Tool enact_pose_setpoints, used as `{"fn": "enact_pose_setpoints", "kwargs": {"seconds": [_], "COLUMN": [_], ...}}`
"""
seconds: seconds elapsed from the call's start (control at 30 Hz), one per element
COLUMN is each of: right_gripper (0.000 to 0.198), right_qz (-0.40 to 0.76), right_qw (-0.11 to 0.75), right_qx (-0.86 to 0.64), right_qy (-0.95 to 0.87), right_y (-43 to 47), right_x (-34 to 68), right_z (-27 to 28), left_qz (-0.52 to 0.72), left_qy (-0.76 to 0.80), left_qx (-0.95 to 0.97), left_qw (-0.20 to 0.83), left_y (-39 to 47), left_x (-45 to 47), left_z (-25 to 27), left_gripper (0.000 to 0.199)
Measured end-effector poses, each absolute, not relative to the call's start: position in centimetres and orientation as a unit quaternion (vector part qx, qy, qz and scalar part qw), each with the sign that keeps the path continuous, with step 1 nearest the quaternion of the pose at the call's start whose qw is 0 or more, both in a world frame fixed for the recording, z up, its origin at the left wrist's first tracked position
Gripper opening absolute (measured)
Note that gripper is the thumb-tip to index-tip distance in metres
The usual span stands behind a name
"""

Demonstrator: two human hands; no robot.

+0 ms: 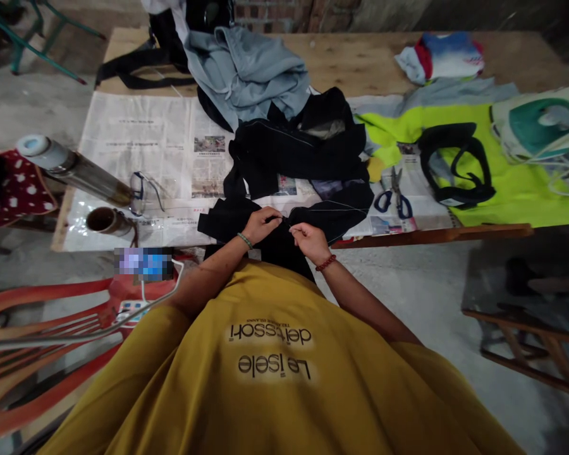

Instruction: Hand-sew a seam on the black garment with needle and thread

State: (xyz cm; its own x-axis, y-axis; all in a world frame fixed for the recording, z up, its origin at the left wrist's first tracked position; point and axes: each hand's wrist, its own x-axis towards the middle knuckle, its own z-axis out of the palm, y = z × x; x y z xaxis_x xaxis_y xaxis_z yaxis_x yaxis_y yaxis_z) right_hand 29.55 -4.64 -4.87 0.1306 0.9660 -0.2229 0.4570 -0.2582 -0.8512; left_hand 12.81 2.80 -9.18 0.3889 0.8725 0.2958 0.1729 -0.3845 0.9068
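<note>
A black garment (230, 218) lies at the table's front edge and hangs down toward my lap. With its fingers pinched, my left hand (262, 226) holds a fold of this cloth. Close beside it, my right hand (312, 242) is closed in a pinch at the same spot; whatever is between its fingertips is too small to make out. A thin pale thread (334, 210) crosses the black cloth to the right of my hands. More black clothing (294, 151) is heaped just beyond. Scissors (394, 196) with dark blue handles lie to the right, blades pointing away.
Newspaper (165, 136) covers part of the wooden table (360, 57). At left stand a bottle (78, 170), glasses (142, 193) and a brown cup (109, 222). Grey clothing (256, 69) lies behind. An iron (540, 123) and black strap (455, 164) rest on yellow-green cloth (507, 205). A red chair (47, 297) is left.
</note>
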Motion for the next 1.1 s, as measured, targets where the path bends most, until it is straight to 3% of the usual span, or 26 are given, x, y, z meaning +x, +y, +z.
{"fn": "enact_pose_setpoints", "kwargs": {"seconds": [0.17,0.33,0.57,0.83,1.1], "right_gripper": [0.026,0.024,0.020,0.022,0.020], "right_qz": [0.395,0.382,0.330,0.297,0.327], "right_qw": [0.317,0.313,0.264,0.261,0.274], "right_qx": [-0.684,-0.680,-0.651,-0.649,-0.683], "right_qy": [-0.525,-0.541,-0.630,-0.650,-0.592], "right_y": [-4.5,-4.5,-4.8,-5.5,-5.9], "right_x": [29.7,29.8,31.3,31.1,32.6], "right_z": [-5.1,-4.9,-3.4,-3.3,-2.9], "left_qz": [0.417,0.427,0.434,0.430,0.422], "left_qy": [0.305,0.297,0.307,0.295,0.378], "left_qx": [0.754,0.768,0.743,0.728,0.701], "left_qw": [0.406,0.374,0.407,0.445,0.434], "left_y": [2.2,2.1,2.2,2.2,2.9], "left_x": [12.5,12.8,13.1,13.5,12.8], "left_z": [-8.3,-9.0,-9.7,-9.7,-9.4], "left_gripper": [0.029,0.016,0.004,0.003,0.004]}}
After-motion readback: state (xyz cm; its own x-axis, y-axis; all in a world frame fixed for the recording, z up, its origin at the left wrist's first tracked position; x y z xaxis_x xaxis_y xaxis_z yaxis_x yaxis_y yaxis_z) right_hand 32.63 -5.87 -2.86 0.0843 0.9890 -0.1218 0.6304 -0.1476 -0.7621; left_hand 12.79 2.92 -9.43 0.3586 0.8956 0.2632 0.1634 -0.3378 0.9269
